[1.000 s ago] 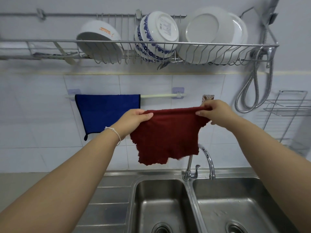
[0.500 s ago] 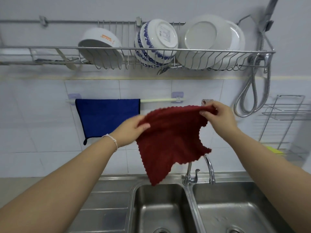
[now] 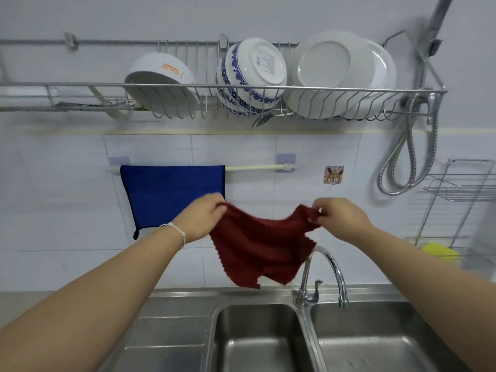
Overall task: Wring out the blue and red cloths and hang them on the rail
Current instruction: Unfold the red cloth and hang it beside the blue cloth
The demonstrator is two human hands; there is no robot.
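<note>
A blue cloth [image 3: 171,194] hangs flat over the left part of the pale wall rail [image 3: 255,167]. The red cloth [image 3: 260,248] hangs in the air below the rail, above the sink, sagging in the middle. My left hand [image 3: 201,218] pinches its upper left corner and my right hand [image 3: 338,217] pinches its upper right corner. The cloth's lower edge dangles just above the counter's back edge, to the left of the tap. The rail's right part, between the blue cloth and its right bracket, is bare.
A chrome tap [image 3: 322,275] stands behind the double steel sink [image 3: 306,326], close to the red cloth. Above hangs a wire dish rack [image 3: 220,89] with bowls and plates. A shower hose [image 3: 408,162] and a wire shelf [image 3: 461,189] with a yellow sponge are at right.
Both hands have dropped with the red cloth, from about rail height to well below it. The cloth, stretched before, now sags between them.
</note>
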